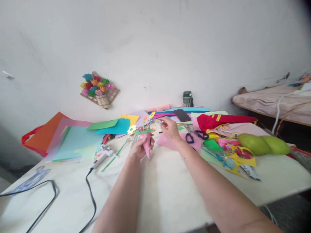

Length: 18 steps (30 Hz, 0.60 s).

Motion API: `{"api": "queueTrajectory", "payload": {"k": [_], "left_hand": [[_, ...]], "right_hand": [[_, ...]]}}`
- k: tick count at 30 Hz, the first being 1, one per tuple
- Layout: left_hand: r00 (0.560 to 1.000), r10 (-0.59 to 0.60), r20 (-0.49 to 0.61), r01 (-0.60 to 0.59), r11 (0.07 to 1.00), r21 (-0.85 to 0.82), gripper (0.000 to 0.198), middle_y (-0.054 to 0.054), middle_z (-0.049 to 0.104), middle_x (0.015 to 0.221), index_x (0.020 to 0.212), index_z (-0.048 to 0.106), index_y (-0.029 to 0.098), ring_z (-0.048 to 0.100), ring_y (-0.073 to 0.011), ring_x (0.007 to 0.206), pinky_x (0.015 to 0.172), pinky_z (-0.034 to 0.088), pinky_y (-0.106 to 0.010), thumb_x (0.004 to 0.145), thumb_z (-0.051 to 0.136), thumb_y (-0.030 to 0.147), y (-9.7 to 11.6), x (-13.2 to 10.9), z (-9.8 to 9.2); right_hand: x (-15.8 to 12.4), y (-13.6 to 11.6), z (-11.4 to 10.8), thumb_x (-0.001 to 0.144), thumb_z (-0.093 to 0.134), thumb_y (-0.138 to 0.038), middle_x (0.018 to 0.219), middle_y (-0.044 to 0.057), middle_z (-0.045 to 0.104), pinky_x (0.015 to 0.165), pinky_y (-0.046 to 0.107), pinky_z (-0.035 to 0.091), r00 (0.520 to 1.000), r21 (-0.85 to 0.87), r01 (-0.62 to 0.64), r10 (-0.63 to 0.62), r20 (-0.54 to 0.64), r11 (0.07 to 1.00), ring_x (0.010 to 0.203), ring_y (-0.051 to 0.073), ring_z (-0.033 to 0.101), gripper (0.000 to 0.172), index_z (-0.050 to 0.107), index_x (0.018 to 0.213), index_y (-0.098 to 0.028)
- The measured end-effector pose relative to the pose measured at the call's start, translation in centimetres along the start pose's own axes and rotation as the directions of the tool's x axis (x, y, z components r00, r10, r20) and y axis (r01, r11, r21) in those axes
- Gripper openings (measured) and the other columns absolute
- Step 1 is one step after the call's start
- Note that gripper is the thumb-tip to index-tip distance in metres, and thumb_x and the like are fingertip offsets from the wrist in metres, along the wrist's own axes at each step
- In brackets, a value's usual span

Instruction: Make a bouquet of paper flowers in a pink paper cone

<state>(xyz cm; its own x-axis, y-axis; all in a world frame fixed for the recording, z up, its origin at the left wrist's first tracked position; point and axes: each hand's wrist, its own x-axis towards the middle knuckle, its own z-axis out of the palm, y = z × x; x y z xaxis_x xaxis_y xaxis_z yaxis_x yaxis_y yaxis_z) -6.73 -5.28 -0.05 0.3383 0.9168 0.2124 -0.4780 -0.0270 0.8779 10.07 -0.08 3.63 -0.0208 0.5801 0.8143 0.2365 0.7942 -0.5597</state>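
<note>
My left hand [139,147] is wrapped round a pink paper cone [147,145] that holds several paper flowers on thin green stems [142,129]. A white-and-yellow paper flower [131,129] sticks out on its left side. My right hand [170,127] hovers just right of the bouquet, fingers pinched on a thin stem-like piece near a small yellow flower [152,114]. Both hands are above the white table [157,194], near its middle.
A glue gun [103,153] with a black cord lies left of my hands. Coloured paper sheets [80,139] spread at left and back. Scissors [196,135], a phone [182,115], paper scraps [230,155] and two green fruits [263,144] lie at right. A bottle [187,98] stands by the wall.
</note>
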Motion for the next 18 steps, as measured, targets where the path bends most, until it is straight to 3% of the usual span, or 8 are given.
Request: {"api": "queueTrajectory", "payload": {"k": [3, 6, 12, 18], "left_hand": [[1.0, -0.008, 0.012, 0.008, 1.0, -0.008, 0.044, -0.002, 0.056, 0.063, 0.094, 0.059, 0.012, 0.048, -0.0092, 0.044, 0.039, 0.041, -0.021, 0.066, 0.071, 0.043, 0.1, -0.1, -0.2], [1.0, -0.008, 0.03, 0.009, 1.0, -0.02, 0.044, -0.002, 0.056, 0.062, 0.093, 0.059, 0.012, 0.046, -0.0089, 0.043, 0.037, 0.039, -0.02, 0.065, 0.071, 0.044, 0.1, -0.1, -0.2], [0.996, -0.051, 0.068, 0.051, 0.999, 0.004, 0.044, -0.002, 0.055, 0.059, 0.092, 0.061, 0.012, 0.046, -0.0092, 0.042, 0.036, 0.036, -0.02, 0.066, 0.07, 0.046, -0.1, -0.1, -0.1], [0.996, -0.079, 0.038, 0.076, 0.994, 0.072, 0.044, -0.001, 0.054, 0.057, 0.091, 0.061, 0.011, 0.046, -0.0096, 0.041, 0.036, 0.036, -0.021, 0.064, 0.071, 0.044, -0.3, 0.0, 0.3]], "right_hand": [[-0.6, -0.1, 0.1, 0.085, 0.047, -0.021, 0.082, 0.008, 0.067, 0.064, 0.026, 0.043, 0.978, -0.287, 0.208, -0.207, 0.032, 0.935, 0.07, 0.016, 0.06, 0.024, 0.068, 0.095, -0.017], [-1.2, 0.1, 0.2, 0.09, 0.047, -0.023, 0.081, 0.005, 0.067, 0.062, 0.024, 0.04, 0.956, -0.438, 0.29, -0.272, 0.105, 0.851, 0.071, 0.015, 0.06, 0.025, 0.068, 0.103, -0.02], [-1.4, 0.6, 0.3, 0.092, 0.044, -0.02, 0.083, 0.006, 0.066, 0.061, 0.024, 0.037, 0.924, -0.557, 0.381, -0.326, 0.201, 0.738, 0.072, 0.016, 0.058, 0.03, 0.067, 0.11, -0.025], [-1.3, 0.4, 0.1, 0.092, 0.048, -0.026, 0.086, 0.009, 0.066, 0.062, 0.026, 0.037, 0.937, -0.565, 0.349, -0.292, 0.193, 0.747, 0.074, 0.017, 0.057, 0.024, 0.07, 0.101, -0.024]]}}
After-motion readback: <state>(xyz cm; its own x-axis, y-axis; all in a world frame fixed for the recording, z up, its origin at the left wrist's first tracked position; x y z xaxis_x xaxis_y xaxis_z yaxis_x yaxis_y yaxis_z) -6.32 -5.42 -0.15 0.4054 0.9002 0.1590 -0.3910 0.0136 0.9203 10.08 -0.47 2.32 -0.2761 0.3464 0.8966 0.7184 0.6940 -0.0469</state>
